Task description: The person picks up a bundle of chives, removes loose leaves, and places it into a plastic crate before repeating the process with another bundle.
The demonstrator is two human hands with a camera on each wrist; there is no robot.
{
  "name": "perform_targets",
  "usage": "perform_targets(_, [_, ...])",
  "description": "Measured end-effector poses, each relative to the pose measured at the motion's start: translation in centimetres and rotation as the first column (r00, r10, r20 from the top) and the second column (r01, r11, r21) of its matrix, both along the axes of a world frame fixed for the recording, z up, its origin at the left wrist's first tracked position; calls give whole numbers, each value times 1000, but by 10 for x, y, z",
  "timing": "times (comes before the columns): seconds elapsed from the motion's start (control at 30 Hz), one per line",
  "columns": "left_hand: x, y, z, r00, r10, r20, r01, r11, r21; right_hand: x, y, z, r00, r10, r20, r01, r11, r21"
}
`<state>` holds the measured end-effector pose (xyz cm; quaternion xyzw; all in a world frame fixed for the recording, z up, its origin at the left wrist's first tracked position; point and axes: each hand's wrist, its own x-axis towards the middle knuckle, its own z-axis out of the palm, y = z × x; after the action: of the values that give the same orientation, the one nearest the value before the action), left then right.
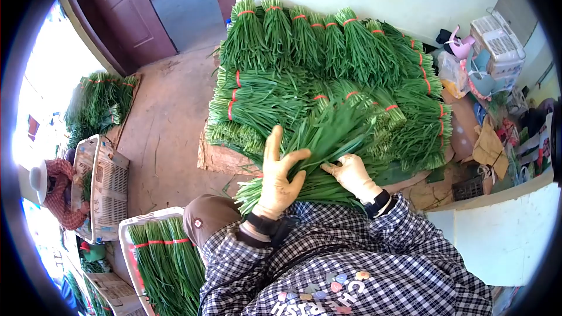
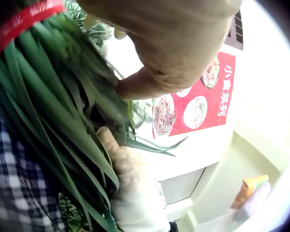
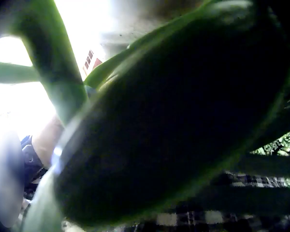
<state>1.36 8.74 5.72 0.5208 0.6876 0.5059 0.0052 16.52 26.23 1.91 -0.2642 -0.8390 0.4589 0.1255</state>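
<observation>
A bundle of garlic chives (image 1: 319,184) lies across the person's lap, with pale stems to the left and loose green leaves fanned to the right and up. Its red band (image 2: 26,24) shows in the left wrist view. The gloved left hand (image 1: 280,178) is above the stem side, fingers spread and thumb extended. On the leaf side, the gloved right hand (image 1: 353,177) grips some leaves between thumb and fingers; leaves partly hide its fingertips. Dark, blurred leaves (image 3: 174,121) fill most of the right wrist view.
Banded chive bundles (image 1: 304,41) are stacked ahead against the wall. A crate (image 1: 126,240) of bundles stands at lower left, near another crate (image 1: 111,193) and a second person (image 1: 61,193). More bundles (image 1: 96,105) lie farther left. Bags and crates (image 1: 497,35) crowd the right side.
</observation>
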Motion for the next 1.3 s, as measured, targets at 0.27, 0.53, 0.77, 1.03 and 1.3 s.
perform_targets(0.27, [-27, -8, -32, 984, 7, 180, 102, 802, -589, 0, -7, -21, 982, 6, -189, -10, 1000, -19])
perform_targets(0.53, [-17, 2, -49, 996, 35, 81, 18, 821, -571, -6, -37, 34, 954, 236, -187, -29, 692, 721])
perform_targets(0.77, [-2, 7, -41, 987, 139, -78, -156, 733, -662, -7, -56, 33, 939, 316, -132, -84, 587, 805])
perform_targets(1.03, [1, 14, -50, 977, 151, -150, -212, 765, -608, -9, -41, 27, 953, 186, -241, 36, 717, 696])
perform_targets(1.3, [-19, 2, -71, 956, 120, 267, 22, 879, -476, 27, -46, 101, 821, 175, -543, -80, 978, 193])
